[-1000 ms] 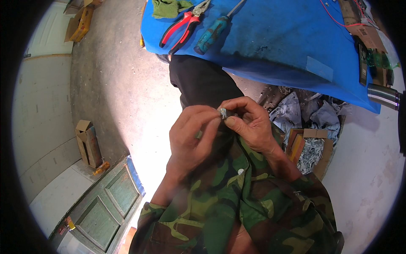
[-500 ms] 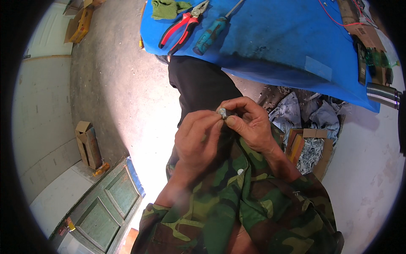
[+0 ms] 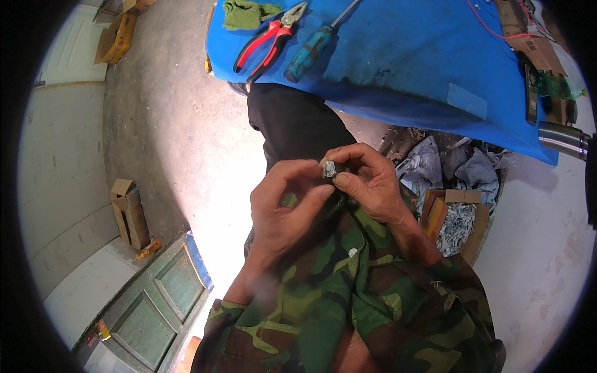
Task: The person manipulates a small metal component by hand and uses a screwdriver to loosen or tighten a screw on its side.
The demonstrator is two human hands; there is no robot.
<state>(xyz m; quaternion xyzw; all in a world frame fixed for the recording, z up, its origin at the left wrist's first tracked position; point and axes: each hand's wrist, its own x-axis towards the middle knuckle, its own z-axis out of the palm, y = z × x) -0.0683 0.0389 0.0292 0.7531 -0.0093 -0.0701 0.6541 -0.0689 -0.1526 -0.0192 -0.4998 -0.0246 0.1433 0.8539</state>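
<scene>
A small silvery metal piece point(image 3: 329, 168), squarish with a round mark on its face, sits between the thumb and fingers of my right hand point(image 3: 370, 183). Its exact kind is too small to make out. Just left of it, my left hand point(image 3: 280, 208) has thumb and index finger spread apart with nothing visible between them. The left fingertips are close to the piece; whether they touch it I cannot tell. Both hands are over my lap, in front of the blue-covered table point(image 3: 404, 50).
On the table lie red-and-black pliers point(image 3: 272, 43), a teal-handled screwdriver point(image 3: 309, 53) and a green cloth point(image 3: 249, 13). A metal cylinder point(image 3: 563, 140) juts in at the right. Below the table are plastic bags point(image 3: 426, 165) and a cardboard box of shreds point(image 3: 457, 233).
My left thumb and index finger have opened and drawn back from the metal piece. My right hand keeps its pinch, and more of the piece's face now shows.
</scene>
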